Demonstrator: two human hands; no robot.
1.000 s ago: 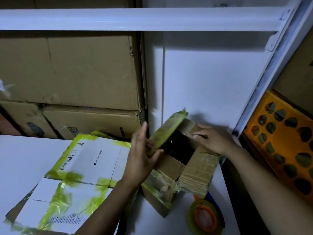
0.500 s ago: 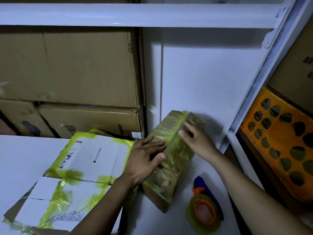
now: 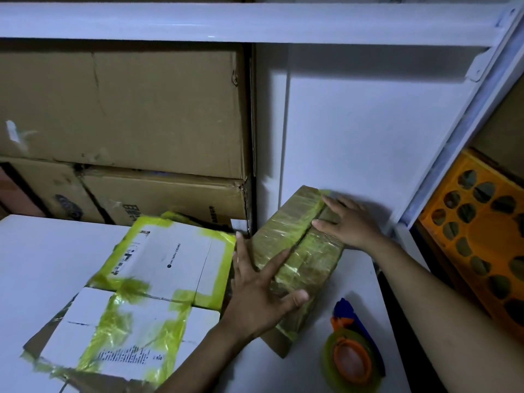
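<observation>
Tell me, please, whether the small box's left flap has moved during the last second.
Yes. The left flap stood up against the white wall; now it lies folded down under the left hand, closing the small box.

Tape roll nr box; wall behind

My head view comes through dim and bluish, lit from above so the upper shelf rail shades the white back panel, the right hand casts a soft shadow there, the tape roll is blurred, and straight edges bow near the corners.
</observation>
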